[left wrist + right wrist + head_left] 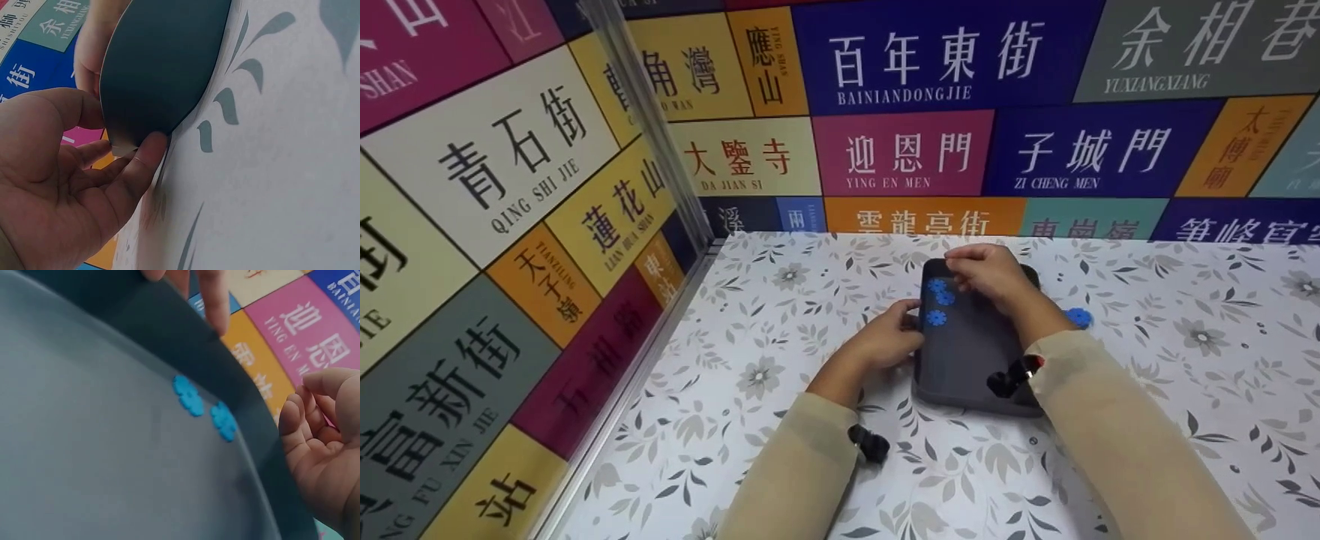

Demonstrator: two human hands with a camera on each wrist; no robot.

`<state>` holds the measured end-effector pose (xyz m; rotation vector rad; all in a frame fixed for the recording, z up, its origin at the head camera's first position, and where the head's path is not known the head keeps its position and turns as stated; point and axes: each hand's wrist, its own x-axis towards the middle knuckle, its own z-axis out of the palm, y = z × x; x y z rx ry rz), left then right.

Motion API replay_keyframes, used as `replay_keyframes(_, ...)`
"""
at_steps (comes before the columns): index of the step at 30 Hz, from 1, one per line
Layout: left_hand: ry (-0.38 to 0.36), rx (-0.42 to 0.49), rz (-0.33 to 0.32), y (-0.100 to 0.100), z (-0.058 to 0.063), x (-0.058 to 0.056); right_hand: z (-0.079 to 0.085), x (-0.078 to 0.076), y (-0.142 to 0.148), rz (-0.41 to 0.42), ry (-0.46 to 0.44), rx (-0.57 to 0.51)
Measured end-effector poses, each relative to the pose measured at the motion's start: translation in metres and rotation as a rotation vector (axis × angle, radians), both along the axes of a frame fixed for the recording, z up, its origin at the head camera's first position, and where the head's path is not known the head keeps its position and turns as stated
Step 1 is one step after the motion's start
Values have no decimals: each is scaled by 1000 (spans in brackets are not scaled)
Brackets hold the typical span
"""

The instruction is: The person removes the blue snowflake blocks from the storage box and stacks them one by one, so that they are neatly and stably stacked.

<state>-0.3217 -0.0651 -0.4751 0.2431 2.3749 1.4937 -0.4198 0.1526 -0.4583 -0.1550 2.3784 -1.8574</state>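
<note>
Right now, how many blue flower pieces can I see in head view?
4: three blue flower pieces in the dark tray, by its left wall toward the far end; a fourth piece outside, right of the tray. The right arm may hide more.

A white counter [1177, 289], patterned with grey leaves and flowers, meets a back wall [1012, 161] of coloured rectangles bearing Chinese characters and romanised names; a deep-blue panel [945, 56] reads BAINIANDONGJIE, a pink panel [904, 154] below it YING EN MEN; the left wall [529, 259] carries similar lettering, including a cream QING SHI JIE panel [491, 154]; a pale, glossy corner strip [681, 180] lines the join; the light looks soft.
</note>
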Motion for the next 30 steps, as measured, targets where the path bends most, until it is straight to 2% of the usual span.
replay_keyframes(6,-1,-28,-3,0,1,0,-13,1,1,49,-1,70)
replay_keyframes(14,-2,-46,2,-2,0,0,-25,1,5,180,-14,220)
replay_keyframes(19,10,-72,1,-2,0,0,-28,2,7,255,-12,280)
replay_keyframes(24,2,-49,-12,-1,0,-1,-29,3,9,330,14,380)
replay_keyframes(30,-3,-43,-13,-2,0,-1,-29,3,7,374,49,457)
